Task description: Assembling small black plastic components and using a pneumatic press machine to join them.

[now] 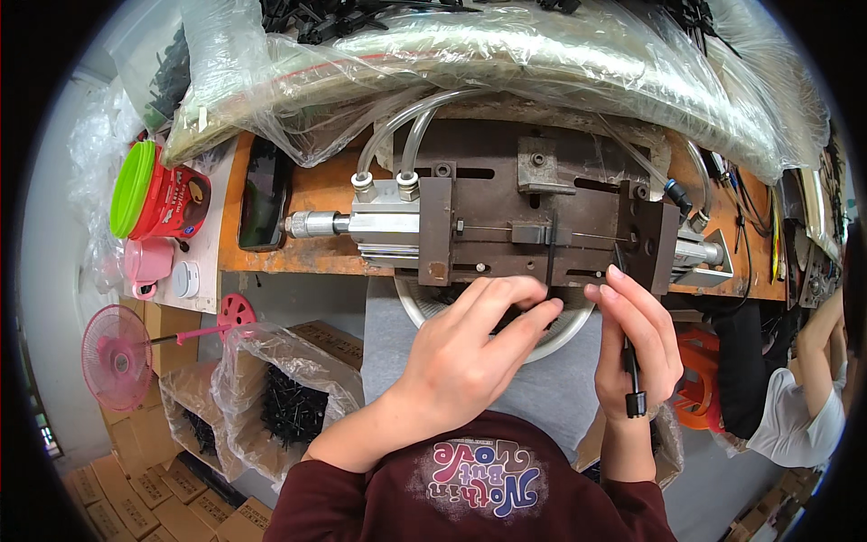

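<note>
A brown metal fixture [492,199] with pneumatic cylinders lies along the bench edge in front of me. At its middle, a thin black plastic rod [553,246] stands across a small metal block [530,234]. My left hand [474,339] pinches the near end of that rod between thumb and forefinger. My right hand [639,339], just right of it, has its fingers curled around a second black rod [630,363] with a thick knob at its lower end. Under both hands sits a white round basket [564,341], its contents mostly hidden by my left hand.
Clear tubes [390,135] run into the left cylinder [386,221]. A phone [265,194] lies on the bench's left. Beyond are plastic-wrapped bundles [470,68]. Bags of black parts [293,402] and a pink fan [117,357] stand lower left. Another person's arm [817,339] shows at right.
</note>
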